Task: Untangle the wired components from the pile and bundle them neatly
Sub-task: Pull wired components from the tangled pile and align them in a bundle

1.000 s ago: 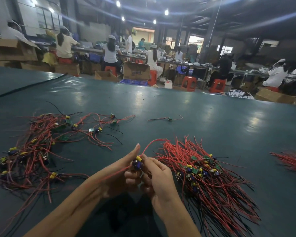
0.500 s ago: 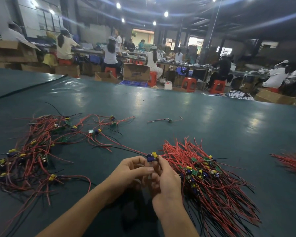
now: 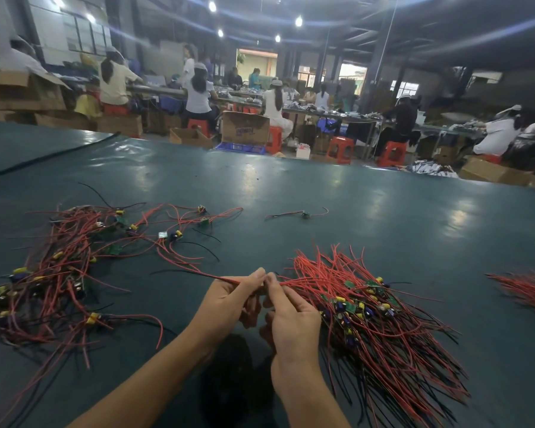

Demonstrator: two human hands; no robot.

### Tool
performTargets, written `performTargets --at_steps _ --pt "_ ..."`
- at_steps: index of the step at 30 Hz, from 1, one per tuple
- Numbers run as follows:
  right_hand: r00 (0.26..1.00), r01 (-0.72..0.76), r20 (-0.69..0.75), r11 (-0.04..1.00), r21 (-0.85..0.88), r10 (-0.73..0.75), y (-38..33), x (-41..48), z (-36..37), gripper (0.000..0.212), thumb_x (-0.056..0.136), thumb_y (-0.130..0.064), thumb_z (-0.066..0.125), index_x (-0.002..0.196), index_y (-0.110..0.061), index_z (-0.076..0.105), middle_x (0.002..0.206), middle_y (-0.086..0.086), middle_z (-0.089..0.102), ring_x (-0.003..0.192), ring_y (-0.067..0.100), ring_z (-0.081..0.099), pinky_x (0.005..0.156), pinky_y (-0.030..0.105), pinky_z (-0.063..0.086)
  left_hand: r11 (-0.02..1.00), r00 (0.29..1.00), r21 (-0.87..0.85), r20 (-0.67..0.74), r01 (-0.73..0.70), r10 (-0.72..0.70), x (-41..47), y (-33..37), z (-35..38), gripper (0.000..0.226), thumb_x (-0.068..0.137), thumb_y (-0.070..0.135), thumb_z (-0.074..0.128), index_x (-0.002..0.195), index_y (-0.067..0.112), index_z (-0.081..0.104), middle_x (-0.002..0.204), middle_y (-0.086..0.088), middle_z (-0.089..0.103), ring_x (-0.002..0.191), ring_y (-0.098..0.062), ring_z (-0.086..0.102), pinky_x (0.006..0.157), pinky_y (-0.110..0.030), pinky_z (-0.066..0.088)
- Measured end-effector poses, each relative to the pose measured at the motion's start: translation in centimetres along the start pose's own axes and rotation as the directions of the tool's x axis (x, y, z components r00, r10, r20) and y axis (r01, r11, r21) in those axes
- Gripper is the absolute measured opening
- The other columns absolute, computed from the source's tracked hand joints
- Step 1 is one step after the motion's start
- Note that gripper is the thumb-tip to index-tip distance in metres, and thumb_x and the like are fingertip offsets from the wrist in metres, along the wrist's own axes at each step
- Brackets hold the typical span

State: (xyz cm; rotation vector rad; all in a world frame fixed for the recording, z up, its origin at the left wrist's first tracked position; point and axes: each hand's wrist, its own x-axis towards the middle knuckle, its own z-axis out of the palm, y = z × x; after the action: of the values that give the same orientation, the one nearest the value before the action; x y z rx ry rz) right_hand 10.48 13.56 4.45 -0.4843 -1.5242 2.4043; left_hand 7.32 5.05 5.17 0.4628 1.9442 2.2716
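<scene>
A tangled pile (image 3: pixel 53 273) of red and black wires with small yellow and blue parts lies at the left on the dark green table (image 3: pixel 383 217). A tidier bundle (image 3: pixel 377 316) of the same wired components fans out at the right. My left hand (image 3: pixel 229 298) and my right hand (image 3: pixel 288 316) meet between them, fingertips together. Both pinch one component's red wires (image 3: pixel 226 278), which trail left toward the tangled pile. The component itself is hidden between my fingers.
A single loose wired component (image 3: pixel 305 214) lies farther back at the middle. Another red wire bundle (image 3: pixel 525 288) shows at the right edge. Beyond the table's far edge, people sit on red stools among cardboard boxes.
My hands have moved right, toward the tidy bundle, and the blue and yellow component seen at my fingertips before is now hidden. Its wires now stretch out to the left.
</scene>
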Motion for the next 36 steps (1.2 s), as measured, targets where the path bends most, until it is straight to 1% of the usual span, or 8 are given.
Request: performTargets --at_steps 3,7,14,20,25,27,32,36 --pt "0.998 -0.025 -0.049 1.000 0.010 0.025 -0.5 0.5 -0.5 0.022 0.089 -0.019 0.070 0.070 -0.017 0.080 0.072 0.006 0.074 0.071 0.030 0.070 0.073 0.039 0.057 0.999 0.998 0.039 -0.051 -0.023 0.025 0.2 -0.5 -0.4 0.047 0.071 0.049 0.058 0.035 0.019 0.055 0.036 0.006 0.045 0.033 -0.007 0.043 0.043 -0.019 0.038" --pt "0.980 -0.011 -0.198 0.995 0.102 0.031 -2.3 2.2 -2.4 0.025 0.089 -0.022 0.069 0.067 -0.016 0.078 0.050 -0.009 0.057 0.034 0.003 0.034 0.035 0.016 0.030 0.993 0.995 0.077 -0.040 -0.085 0.088 0.7 -0.8 -1.0 0.052 0.088 0.031 0.056 0.039 0.018 0.047 0.039 -0.005 0.044 0.035 -0.014 0.039 0.046 -0.021 0.037" --pt "0.980 0.052 -0.201 0.967 0.248 -0.001 -3.4 3.2 -4.3 0.021 0.096 -0.020 0.060 0.083 -0.010 0.074 0.058 -0.004 0.052 0.036 0.004 0.028 0.033 0.016 0.022 0.992 0.994 0.057 -0.003 -0.109 0.109 0.8 -0.5 -1.7 0.046 0.081 0.037 0.057 0.040 0.019 0.044 0.037 -0.005 0.039 0.032 -0.014 0.035 0.043 -0.018 0.036" --pt "0.990 0.065 -0.130 0.993 0.102 -0.052 -2.2 2.1 -2.5 0.031 0.085 -0.034 0.071 0.061 -0.014 0.071 0.055 -0.004 0.060 0.036 0.005 0.029 0.035 0.017 0.024 0.993 0.994 -0.060 -0.045 -0.098 0.095 1.3 -1.3 -1.8 0.056 0.089 0.038 0.061 0.038 0.020 0.045 0.038 -0.003 0.040 0.036 -0.016 0.039 0.046 -0.022 0.038" --pt "0.988 0.143 0.075 0.986 -0.091 -0.137 0.2 0.0 0.2 0.035 0.091 -0.024 0.066 0.057 -0.021 0.075 0.054 -0.003 0.064 0.050 0.008 0.055 0.053 0.023 0.047 0.990 0.993 0.068 0.010 -0.120 0.119 1.2 -1.9 -1.5 0.052 0.087 0.039 0.053 0.040 0.018 0.052 0.038 -0.002 0.046 0.037 -0.015 0.043 0.045 -0.021 0.038" --pt "0.993 0.119 0.009 0.991 -0.056 -0.119 -0.1 0.1 0.2 0.032 0.092 -0.019 0.067 0.061 -0.019 0.078 0.059 0.001 0.066 0.059 0.015 0.057 0.061 0.031 0.049 0.987 0.992 0.105 0.046 -0.122 0.118 1.1 -1.8 -1.4 0.051 0.089 0.038 0.057 0.043 0.018 0.056 0.039 -0.002 0.046 0.036 -0.013 0.042 0.046 -0.019 0.038" --pt "0.969 0.077 -0.239 0.994 0.082 -0.055 -2.3 2.2 -2.5 0.025 0.089 -0.024 0.069 0.067 -0.021 0.079 0.052 -0.010 0.057 0.038 0.001 0.035 0.036 0.017 0.031 0.981 0.989 0.134 0.072 -0.140 0.131 1.0 -0.7 -1.7 0.049 0.086 0.035 0.054 0.041 0.018 0.048 0.039 -0.007 0.046 0.034 -0.014 0.041 0.047 -0.018 0.039" --pt "0.956 0.148 -0.269 0.982 0.116 -0.113 -2.9 2.8 -3.8 0.025 0.093 -0.027 0.065 0.075 -0.016 0.078 0.058 -0.006 0.058 0.037 0.003 0.028 0.033 0.016 0.025 0.982 0.989 0.120 0.015 -0.149 0.148 0.9 -0.7 -1.6 0.050 0.085 0.036 0.056 0.041 0.013 0.047 0.040 -0.009 0.046 0.036 -0.016 0.041 0.048 -0.019 0.039"
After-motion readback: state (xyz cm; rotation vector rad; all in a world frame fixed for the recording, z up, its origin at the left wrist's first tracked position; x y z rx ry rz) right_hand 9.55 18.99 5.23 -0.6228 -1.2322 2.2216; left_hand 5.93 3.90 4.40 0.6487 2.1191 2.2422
